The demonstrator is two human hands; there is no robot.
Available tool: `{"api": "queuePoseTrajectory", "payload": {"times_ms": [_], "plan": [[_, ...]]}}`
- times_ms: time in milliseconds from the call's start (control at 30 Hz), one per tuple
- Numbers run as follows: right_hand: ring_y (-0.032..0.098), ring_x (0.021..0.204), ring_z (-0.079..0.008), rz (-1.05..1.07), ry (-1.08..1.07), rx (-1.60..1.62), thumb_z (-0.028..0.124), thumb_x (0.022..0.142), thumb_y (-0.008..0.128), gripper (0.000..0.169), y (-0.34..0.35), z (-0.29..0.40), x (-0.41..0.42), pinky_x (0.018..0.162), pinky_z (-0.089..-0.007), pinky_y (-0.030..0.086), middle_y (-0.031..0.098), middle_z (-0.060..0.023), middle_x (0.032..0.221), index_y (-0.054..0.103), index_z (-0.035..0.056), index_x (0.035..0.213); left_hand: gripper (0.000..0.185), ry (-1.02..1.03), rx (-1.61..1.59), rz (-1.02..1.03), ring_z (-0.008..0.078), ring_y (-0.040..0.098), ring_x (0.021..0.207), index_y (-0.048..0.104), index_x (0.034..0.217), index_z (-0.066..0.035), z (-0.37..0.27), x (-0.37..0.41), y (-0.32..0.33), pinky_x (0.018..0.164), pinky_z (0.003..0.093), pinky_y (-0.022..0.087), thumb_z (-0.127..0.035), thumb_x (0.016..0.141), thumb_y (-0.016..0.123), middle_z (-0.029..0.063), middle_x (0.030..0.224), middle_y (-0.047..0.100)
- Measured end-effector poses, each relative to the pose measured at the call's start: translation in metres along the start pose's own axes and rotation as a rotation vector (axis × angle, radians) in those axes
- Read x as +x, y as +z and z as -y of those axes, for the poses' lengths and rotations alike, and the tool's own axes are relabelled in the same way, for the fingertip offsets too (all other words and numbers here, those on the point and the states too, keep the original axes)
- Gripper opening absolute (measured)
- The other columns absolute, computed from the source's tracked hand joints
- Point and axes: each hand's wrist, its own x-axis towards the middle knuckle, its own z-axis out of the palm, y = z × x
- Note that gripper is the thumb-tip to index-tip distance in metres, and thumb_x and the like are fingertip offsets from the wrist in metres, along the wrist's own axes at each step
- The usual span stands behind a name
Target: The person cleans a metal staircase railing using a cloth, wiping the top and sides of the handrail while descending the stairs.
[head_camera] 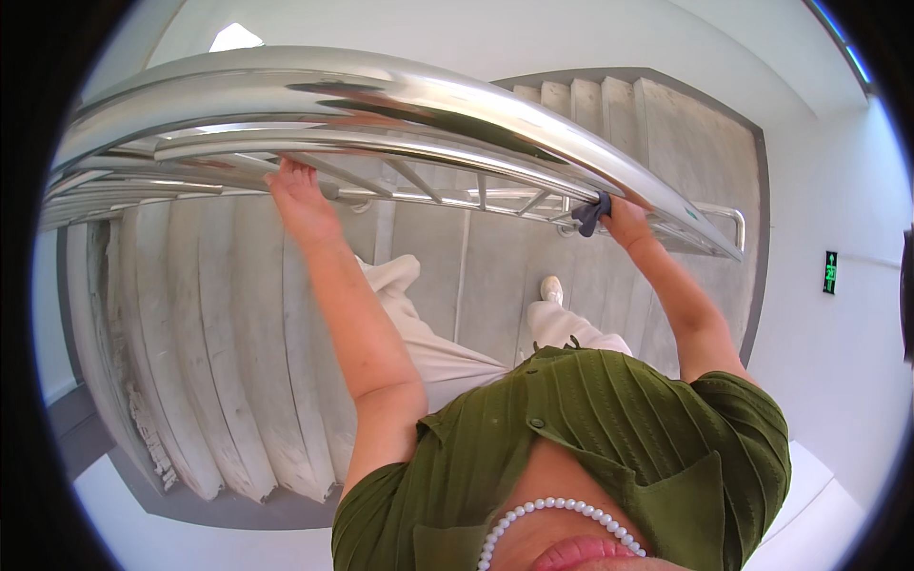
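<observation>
A stainless-steel stair railing (400, 86) runs across the view in front of me, with a thick top handrail and a thinner rail (371, 145) below it. My right hand (628, 220) holds a dark blue-grey cloth (592, 214) against the thinner rail, toward the railing's right end. Farther left, my left hand (305, 203) reaches up to the underside of the same rail. Its thumb stands apart and its fingertips meet the metal; whether they grip it cannot be made out.
Concrete steps (235, 342) with chipped edges lie to my left. My shoe (551, 289) rests on a step below the railing. Another flight (607, 107) lies beyond the railing. A green lit exit sign (830, 272) is on the white wall (807, 200) at right.
</observation>
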Motion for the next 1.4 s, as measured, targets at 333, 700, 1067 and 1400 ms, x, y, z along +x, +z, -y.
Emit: {"api": "queuePoseTrajectory", "payload": {"times_ms": [333,700,1067,1400], "plan": [[0.065,0.113,-0.0443,-0.128,-0.400,0.419,0.026,0.082,0.077,0.058,-0.097,0.289,0.056,0.098,-0.0511,0.052,0.068,-0.0241,0.122,0.060,0.0077,0.134,0.073,-0.010,-0.026,-0.023,0.0291,0.045,0.141,0.047,0.148,0.009,0.000,0.001,0.001,0.122,0.0427,0.029,-0.053,0.112,0.033,0.0190,0.149,0.052],[0.064,0.114,-0.0428,-0.091,-0.588,0.497,0.026,0.089,0.075,0.044,-0.137,0.434,0.101,0.092,-0.0519,0.052,0.068,-0.0187,0.121,0.061,0.0090,0.128,0.071,0.029,-0.021,-0.100,0.0274,0.049,0.136,0.050,0.146,0.005,0.014,0.007,-0.007,0.116,0.0425,0.034,-0.055,0.111,0.035,0.0155,0.146,0.056],[0.062,0.119,-0.0442,-0.171,-0.320,0.313,0.012,0.080,0.080,0.058,-0.060,0.206,0.039,0.100,-0.0493,0.050,0.067,-0.0225,0.124,0.060,0.0076,0.134,0.075,0.067,-0.006,-0.038,0.0307,0.041,0.146,0.041,0.152,0.010,0.007,-0.003,0.006,0.124,0.0436,0.026,-0.053,0.112,0.032,0.0199,0.156,0.046],[0.065,0.107,-0.0155,0.036,-0.130,1.252,-0.007,0.092,0.058,0.029,-0.160,0.209,-0.067,0.098,-0.0303,0.049,0.074,-0.0085,0.117,0.063,-0.0001,0.121,0.073,0.052,-0.023,-0.052,0.0287,0.041,0.146,0.041,0.152,0.011,0.007,-0.002,0.006,0.125,0.0418,0.026,-0.050,0.113,0.031,0.0213,0.155,0.047]]}}
